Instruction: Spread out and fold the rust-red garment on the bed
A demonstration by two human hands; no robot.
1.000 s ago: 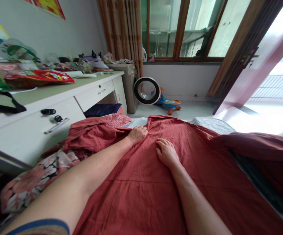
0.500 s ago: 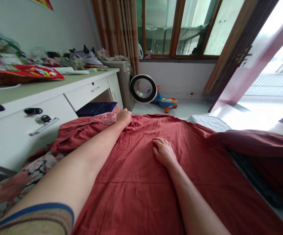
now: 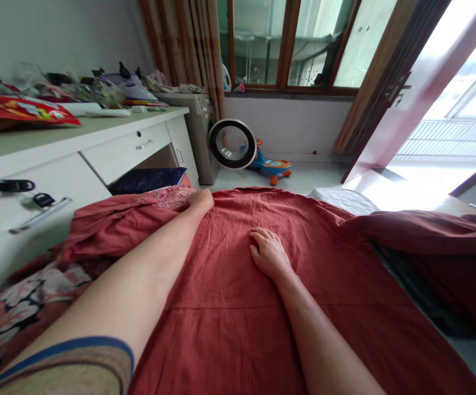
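**Left hand moved to far edge of red cloth**

The red cloth (image 3: 238, 307) lies spread flat across the bed, beside the white desk (image 3: 56, 164). Since one second ago, the left hand (image 3: 200, 199) has slid outward from the cloth's middle to its far left edge, fingers curled on the fabric; whether it grips a fold cannot be told. The right hand (image 3: 268, 255) remains pressed flat and open on the cloth, holding nothing. A floral fabric (image 3: 23, 296) lies at the left.

Matt, creased red cloth sheet (image 3: 238, 307); smooth white desk (image 3: 23, 181).
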